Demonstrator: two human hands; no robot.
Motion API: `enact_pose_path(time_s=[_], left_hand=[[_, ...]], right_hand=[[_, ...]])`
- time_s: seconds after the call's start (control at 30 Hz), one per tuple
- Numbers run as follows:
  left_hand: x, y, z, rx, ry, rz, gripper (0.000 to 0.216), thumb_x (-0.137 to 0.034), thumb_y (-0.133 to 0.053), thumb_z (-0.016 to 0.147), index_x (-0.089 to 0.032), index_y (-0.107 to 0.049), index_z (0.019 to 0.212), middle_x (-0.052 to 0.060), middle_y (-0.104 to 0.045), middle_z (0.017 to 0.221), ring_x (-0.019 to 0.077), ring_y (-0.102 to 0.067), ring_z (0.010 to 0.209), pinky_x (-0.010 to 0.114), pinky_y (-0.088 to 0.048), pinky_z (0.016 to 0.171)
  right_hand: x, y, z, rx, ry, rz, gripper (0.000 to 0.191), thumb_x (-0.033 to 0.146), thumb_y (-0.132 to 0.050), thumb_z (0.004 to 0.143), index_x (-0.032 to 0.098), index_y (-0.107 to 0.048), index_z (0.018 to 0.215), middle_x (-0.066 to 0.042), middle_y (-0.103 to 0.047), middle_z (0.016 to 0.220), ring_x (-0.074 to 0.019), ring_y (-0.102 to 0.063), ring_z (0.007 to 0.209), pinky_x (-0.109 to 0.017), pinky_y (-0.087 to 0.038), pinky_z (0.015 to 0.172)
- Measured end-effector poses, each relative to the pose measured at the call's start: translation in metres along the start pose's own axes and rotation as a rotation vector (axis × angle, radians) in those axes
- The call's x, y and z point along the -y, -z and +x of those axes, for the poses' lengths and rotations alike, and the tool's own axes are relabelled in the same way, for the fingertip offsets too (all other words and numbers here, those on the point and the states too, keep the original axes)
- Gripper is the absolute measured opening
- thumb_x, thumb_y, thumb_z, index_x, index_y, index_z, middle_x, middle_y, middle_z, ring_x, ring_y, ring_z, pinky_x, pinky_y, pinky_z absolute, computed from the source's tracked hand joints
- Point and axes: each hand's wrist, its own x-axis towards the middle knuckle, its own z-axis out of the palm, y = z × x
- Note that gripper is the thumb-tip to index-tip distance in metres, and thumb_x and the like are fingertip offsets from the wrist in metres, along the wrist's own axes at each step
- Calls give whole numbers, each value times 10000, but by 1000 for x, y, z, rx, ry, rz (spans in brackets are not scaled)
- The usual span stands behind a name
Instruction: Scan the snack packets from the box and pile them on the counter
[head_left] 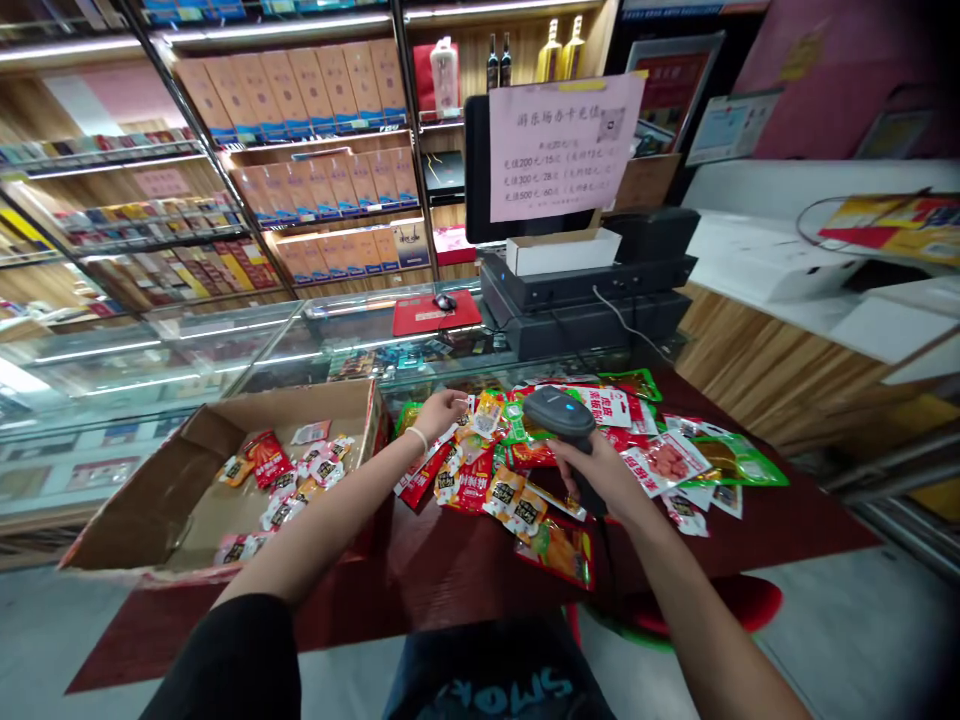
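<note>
My right hand (596, 472) is wrapped round the grip of a dark barcode scanner (559, 412), its head tilted over the snack pile and facing left. My left hand (439, 414) has its fingers pinched at the edge of a small orange and white snack packet (487, 413), which shows a printed label side. Beneath both hands lies a heap of snack packets: a red packet (472, 482), white and orange packets (517, 502) and a clear-fronted orange packet (559, 550). Left of my forearm, an open cardboard box (187, 430) holds several similar packets (274, 460).
A dark red tabletop (442, 575) carries the pile and part of the box. Behind it stand a glass counter (262, 345), a red mouse pad (437, 313) and a cash-register monitor with a paper sign (562, 145). More packets (720, 460) lie to the right.
</note>
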Motion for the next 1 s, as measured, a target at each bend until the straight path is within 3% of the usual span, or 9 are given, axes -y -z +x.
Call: enact_pose_path(time_s=[0.2, 0.47, 0.6, 0.77, 1.0], left_hand=[[-7, 18, -12, 23, -5, 17, 192, -249, -666, 767, -147, -657, 929, 55, -699, 814, 157, -666, 752, 259, -528, 661], [-26, 85, -66, -48, -154, -11, 287, -407, -666, 768, -163, -603, 905, 30, -674, 786, 141, -644, 715, 263, -524, 678], [-14, 126, -94, -170, -135, 29, 313, -442, -645, 780, -169, -604, 928, 24, -669, 769, 154, -645, 722, 274, -525, 688], [19, 187, -126, -400, -149, 199, 276, -430, -615, 804, -171, -634, 896, 31, -681, 772, 152, -640, 712, 261, -505, 673], [69, 280, -163, -675, -5, 294, 266, -409, -620, 789, -177, -655, 913, 46, -706, 805, 167, -661, 746, 260, -505, 689]], right_hand=[[3, -3, 0, 5, -2, 14, 435, 507, -751, 703, 239, -467, 895, 98, -527, 497, -104, -466, 354, -211, -367, 333], [18, -44, 4, 133, 28, 2, 390, 508, -733, 727, 219, -474, 694, 64, -501, 468, -88, -445, 354, -216, -366, 348], [25, -81, 11, 234, -15, -28, 393, 518, -734, 709, 214, -487, 672, 51, -517, 479, -94, -456, 347, -227, -369, 344], [28, -143, 21, 413, 41, -72, 370, 502, -717, 733, 216, -487, 686, 56, -511, 479, -98, -461, 344, -233, -381, 347], [27, -230, 35, 646, 11, -56, 353, 484, -694, 752, 216, -467, 715, 67, -501, 472, -93, -451, 334, -216, -376, 322]])
